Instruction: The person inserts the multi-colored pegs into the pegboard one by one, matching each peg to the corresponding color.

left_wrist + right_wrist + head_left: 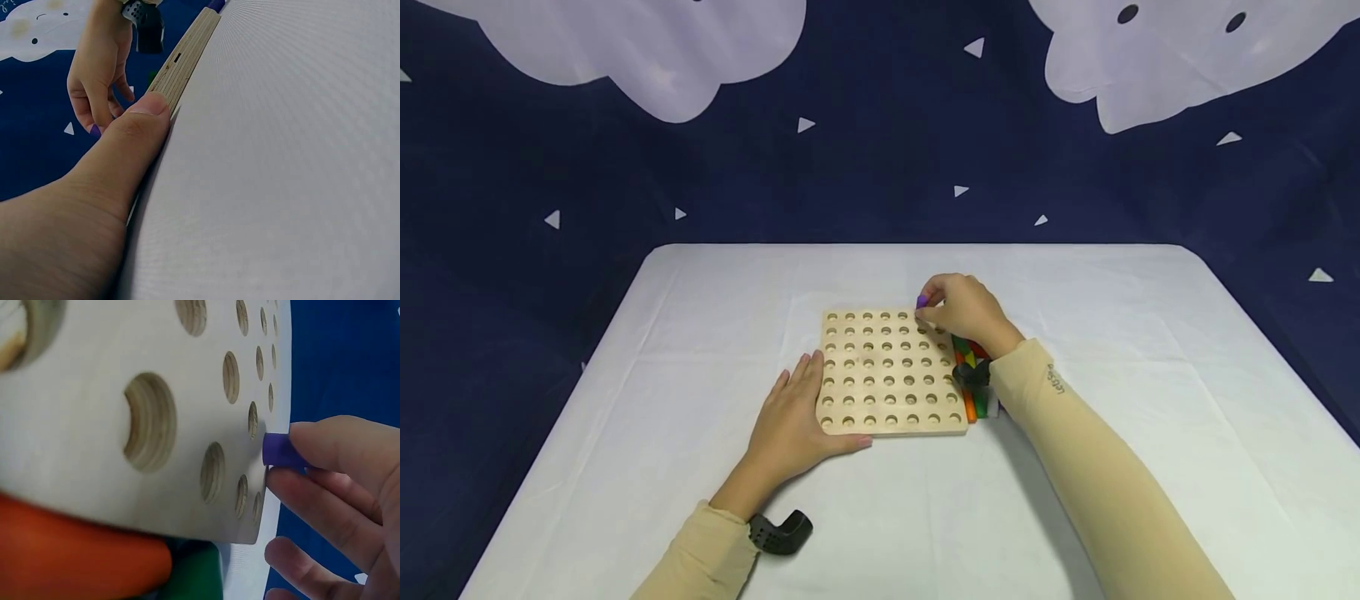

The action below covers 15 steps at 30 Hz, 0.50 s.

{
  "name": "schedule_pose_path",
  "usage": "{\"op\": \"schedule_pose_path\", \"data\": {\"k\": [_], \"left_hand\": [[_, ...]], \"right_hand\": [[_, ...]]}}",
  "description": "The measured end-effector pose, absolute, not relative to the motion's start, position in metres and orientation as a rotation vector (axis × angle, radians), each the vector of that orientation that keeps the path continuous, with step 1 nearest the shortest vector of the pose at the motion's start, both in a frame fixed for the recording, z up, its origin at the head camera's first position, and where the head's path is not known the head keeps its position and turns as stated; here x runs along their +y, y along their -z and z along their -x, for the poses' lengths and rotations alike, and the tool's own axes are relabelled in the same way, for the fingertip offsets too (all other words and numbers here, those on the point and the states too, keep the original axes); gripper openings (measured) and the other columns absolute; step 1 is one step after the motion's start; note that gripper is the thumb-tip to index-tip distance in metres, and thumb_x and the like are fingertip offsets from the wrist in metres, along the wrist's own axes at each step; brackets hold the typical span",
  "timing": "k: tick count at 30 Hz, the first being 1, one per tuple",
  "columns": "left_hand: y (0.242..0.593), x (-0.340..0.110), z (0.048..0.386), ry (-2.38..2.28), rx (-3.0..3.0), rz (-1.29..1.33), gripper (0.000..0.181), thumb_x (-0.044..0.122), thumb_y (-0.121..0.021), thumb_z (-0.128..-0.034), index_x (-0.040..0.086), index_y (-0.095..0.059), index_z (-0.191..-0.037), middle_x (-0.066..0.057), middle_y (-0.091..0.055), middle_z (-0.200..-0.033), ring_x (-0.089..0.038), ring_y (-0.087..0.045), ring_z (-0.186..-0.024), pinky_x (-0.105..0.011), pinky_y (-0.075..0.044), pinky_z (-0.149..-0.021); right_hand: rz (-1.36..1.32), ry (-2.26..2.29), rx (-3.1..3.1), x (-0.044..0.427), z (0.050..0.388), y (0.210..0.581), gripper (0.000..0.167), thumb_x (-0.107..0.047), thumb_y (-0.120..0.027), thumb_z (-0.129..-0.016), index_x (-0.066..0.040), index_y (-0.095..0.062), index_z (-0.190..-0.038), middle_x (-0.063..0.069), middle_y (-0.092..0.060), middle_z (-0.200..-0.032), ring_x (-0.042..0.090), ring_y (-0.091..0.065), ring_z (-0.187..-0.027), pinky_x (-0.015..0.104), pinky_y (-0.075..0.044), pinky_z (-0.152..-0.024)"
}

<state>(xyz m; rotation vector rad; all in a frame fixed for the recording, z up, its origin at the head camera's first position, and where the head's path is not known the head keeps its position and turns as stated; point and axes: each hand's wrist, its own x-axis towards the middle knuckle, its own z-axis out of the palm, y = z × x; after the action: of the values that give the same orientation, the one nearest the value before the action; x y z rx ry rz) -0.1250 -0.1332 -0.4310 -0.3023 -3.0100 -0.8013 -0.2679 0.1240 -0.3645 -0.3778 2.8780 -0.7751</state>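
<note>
A square wooden board (877, 372) with rows of round holes lies flat on the table. Between thumb and fingers, my right hand (966, 307) pinches a purple peg (279, 450) at the board's far edge, near the far right corner. In the right wrist view the peg's end is at a hole or just over it; I cannot tell whether it has entered. My left hand (793, 421) rests against the board's near left corner, fingers along the left side and thumb (140, 122) along the front edge.
Several coloured pegs lie along the board's right side, among them an orange peg (971, 407), a green peg (981, 406) and a pale peg (993, 406), partly under my right wrist. A white cloth covers the table (715, 333). Behind hangs a dark blue backdrop (880, 167).
</note>
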Motion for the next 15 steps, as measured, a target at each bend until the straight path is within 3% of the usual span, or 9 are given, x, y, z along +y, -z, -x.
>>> {"op": "schedule_pose_path", "data": {"k": [7, 15], "left_hand": [[0.430, -0.132, 0.125, 0.790, -3.008, 0.314, 0.144, 0.083, -0.074, -0.0559, 0.000, -0.016, -0.157, -0.016, -0.021, -0.164, -0.028, -0.018, -0.154, -0.047, -0.011, -0.128], [0.429, -0.133, 0.125, 0.799, -3.019, 0.302, 0.143, 0.081, -0.076, -0.0558, -0.001, -0.016, -0.157, -0.016, -0.020, -0.165, -0.029, -0.018, -0.154, -0.047, -0.011, -0.128]], "right_hand": [[0.363, 0.723, 2.892, 0.125, 0.266, 0.362, 0.018, -0.029, -0.079, -0.084, -0.016, -0.072, -0.094, 0.001, -0.073, -0.103, 0.022, -0.062, -0.089, 0.038, -0.051, -0.079], [0.358, 0.814, 2.858, 0.136, 0.260, 0.358, 0.040, -0.039, -0.074, -0.088, -0.014, -0.068, -0.118, 0.004, -0.069, -0.118, 0.026, -0.060, -0.107, 0.045, -0.052, -0.093]]}}
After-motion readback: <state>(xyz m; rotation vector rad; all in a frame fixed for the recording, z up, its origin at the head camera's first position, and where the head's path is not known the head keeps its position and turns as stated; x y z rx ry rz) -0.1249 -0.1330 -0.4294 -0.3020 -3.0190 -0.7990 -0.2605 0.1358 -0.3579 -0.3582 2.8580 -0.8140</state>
